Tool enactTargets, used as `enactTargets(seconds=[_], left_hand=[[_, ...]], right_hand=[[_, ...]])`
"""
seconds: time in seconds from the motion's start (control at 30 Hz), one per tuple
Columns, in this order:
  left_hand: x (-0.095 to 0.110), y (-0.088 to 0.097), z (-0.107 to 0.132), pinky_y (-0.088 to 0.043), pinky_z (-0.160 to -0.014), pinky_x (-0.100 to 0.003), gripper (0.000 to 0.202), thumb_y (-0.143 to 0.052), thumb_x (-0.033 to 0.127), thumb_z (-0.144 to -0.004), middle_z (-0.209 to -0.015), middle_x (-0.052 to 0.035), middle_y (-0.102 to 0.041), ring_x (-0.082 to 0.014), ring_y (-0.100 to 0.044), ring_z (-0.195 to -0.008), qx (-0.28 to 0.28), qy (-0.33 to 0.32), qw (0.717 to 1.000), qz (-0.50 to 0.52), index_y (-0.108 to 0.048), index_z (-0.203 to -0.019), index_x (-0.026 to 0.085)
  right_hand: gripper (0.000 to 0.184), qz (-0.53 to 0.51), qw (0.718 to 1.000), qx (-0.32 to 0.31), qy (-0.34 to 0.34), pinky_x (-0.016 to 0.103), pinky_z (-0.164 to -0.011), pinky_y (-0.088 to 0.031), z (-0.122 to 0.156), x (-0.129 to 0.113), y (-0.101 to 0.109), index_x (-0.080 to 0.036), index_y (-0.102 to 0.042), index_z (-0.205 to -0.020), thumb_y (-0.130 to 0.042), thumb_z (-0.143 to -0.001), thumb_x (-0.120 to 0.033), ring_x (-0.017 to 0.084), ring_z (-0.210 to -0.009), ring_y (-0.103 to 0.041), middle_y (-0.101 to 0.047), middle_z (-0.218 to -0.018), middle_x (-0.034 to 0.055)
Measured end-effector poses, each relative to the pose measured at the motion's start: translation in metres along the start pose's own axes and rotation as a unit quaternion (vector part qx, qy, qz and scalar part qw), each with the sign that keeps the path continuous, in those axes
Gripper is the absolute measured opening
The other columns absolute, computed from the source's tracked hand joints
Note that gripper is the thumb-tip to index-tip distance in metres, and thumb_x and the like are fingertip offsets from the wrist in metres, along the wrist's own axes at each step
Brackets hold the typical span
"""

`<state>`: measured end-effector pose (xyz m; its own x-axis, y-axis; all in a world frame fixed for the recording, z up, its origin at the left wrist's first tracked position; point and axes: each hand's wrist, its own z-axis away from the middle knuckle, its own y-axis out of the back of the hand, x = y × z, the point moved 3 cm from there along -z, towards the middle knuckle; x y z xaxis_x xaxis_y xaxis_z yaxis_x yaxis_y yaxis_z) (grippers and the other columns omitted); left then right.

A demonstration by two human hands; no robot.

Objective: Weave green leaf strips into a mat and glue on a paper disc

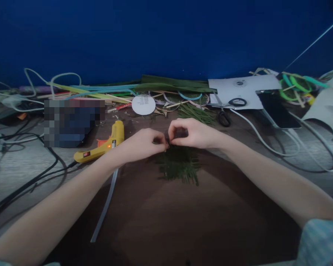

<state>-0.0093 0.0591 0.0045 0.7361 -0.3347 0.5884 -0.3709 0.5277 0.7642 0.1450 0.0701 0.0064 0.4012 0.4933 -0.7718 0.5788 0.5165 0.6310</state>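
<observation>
My left hand and my right hand meet above the brown board, both pinched at the top edge of a green woven piece of leaf strips. The piece hangs or lies just below my fingers, its lower edge fringed with loose strip ends. Thumb and fingertips of each hand are pressed together; blur hides exactly what part they grip. Left of my left hand lies a yellow hot glue gun with its small orange light lit. A translucent glue stick trails from beneath my left forearm.
Behind my hands lie cut green strips, long green leaves, a white round disc and black scissors. A phone rests on white paper at right. Cables tangle at left. A blue wall stands behind.
</observation>
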Motion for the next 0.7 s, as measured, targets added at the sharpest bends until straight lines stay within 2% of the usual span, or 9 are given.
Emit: enactTargets(seconds=[0.27, 0.43, 0.6, 0.7], left_hand=[[-0.0019, -0.0023, -0.0009, -0.039, -0.065, -0.026, 0.025, -0.046, 0.036, -0.076, -0.073, 0.0002, -0.065, -0.0166, -0.058, -0.071, 0.023, 0.002, 1.000, 0.002, -0.064, -0.077, 0.018], [-0.0023, -0.0031, -0.0012, -0.041, -0.067, -0.027, 0.025, -0.046, 0.034, -0.077, -0.078, -0.0009, -0.067, -0.0177, -0.060, -0.075, 0.036, -0.010, 0.999, 0.004, -0.065, -0.081, 0.018], [-0.0008, -0.0032, -0.0004, -0.042, -0.068, -0.025, 0.021, -0.049, 0.027, -0.073, -0.083, 0.0007, -0.069, -0.0171, -0.062, -0.078, 0.016, -0.024, 0.998, 0.051, -0.065, -0.085, 0.020], [-0.0019, -0.0031, -0.0005, -0.042, -0.065, -0.024, 0.020, -0.051, 0.025, -0.071, -0.079, 0.0013, -0.070, -0.0165, -0.063, -0.074, 0.011, -0.022, 0.998, 0.053, -0.065, -0.084, 0.020]], right_hand=[[0.007, 0.006, 0.999, -0.044, -0.002, 0.027, -0.069, -0.038, 0.0009, -0.0018, 0.0026, -0.017, -0.060, -0.072, -0.064, -0.069, -0.023, 0.013, -0.072, -0.051, -0.057, -0.075, 0.0006], [0.007, 0.017, 0.999, -0.048, -0.004, 0.027, -0.068, -0.038, 0.0018, -0.0035, 0.0009, -0.017, -0.061, -0.070, -0.065, -0.069, -0.024, 0.013, -0.072, -0.050, -0.057, -0.074, 0.0008], [0.010, -0.029, 0.998, -0.049, -0.020, 0.028, -0.069, -0.041, 0.0017, -0.0038, -0.0001, -0.018, -0.059, -0.070, -0.066, -0.068, -0.024, 0.013, -0.073, -0.055, -0.062, -0.076, 0.0006], [0.012, -0.063, 0.997, -0.044, -0.025, 0.028, -0.069, -0.043, 0.0020, -0.0042, 0.0021, -0.017, -0.058, -0.072, -0.066, -0.069, -0.026, 0.014, -0.073, -0.058, -0.064, -0.077, 0.0008]])
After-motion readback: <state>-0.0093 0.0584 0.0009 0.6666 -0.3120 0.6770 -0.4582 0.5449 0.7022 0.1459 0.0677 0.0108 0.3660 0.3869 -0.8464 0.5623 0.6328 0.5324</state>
